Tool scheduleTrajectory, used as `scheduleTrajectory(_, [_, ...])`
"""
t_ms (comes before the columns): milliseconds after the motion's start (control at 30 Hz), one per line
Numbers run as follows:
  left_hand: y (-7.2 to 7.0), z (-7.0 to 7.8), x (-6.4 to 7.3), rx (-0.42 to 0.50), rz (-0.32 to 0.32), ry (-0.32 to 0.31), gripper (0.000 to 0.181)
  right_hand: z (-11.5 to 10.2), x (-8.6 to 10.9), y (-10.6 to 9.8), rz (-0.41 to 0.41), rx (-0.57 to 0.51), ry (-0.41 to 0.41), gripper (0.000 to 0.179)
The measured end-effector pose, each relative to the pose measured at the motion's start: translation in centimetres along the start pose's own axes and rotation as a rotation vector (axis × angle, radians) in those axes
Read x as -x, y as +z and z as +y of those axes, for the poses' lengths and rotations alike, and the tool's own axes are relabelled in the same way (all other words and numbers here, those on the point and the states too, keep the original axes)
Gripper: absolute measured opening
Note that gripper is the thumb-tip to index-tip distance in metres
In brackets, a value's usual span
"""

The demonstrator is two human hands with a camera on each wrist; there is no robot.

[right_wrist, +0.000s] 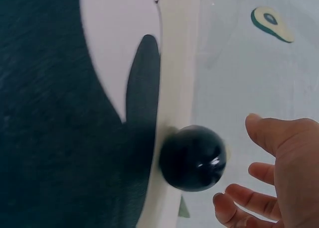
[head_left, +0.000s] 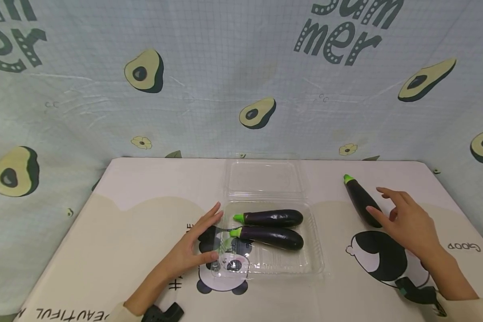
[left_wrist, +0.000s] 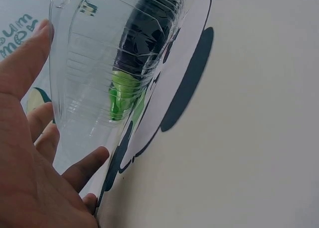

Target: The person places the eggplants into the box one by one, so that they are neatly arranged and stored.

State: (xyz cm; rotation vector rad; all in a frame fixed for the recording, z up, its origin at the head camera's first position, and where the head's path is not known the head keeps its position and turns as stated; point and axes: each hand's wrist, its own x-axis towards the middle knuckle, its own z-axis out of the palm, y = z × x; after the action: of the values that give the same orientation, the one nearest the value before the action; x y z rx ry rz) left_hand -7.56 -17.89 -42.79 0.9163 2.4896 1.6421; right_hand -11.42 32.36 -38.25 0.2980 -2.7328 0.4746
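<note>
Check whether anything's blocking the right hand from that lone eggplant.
Nothing visible stands between the right hand and the lone eggplant; its rounded end shows uncovered in the right wrist view. The clear container sits off to the left.

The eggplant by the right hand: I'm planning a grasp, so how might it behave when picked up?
The eggplant looks smooth and glossy, so it may slip; its rounded body could roll if nudged. Its wider end may be heavier than the green-capped one.

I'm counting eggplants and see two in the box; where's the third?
In the head view, the third eggplant lies on the right side of the table, right of the box and next to the right hand.
</note>
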Motion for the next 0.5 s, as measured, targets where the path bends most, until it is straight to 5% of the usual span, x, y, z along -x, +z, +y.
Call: scheduleTrajectory(500, [0.1,0.1,0.0,0.009,-0.006,0.016,0.081,0.4,0.4,1.1,-0.049,-0.018,0.076,0.062])
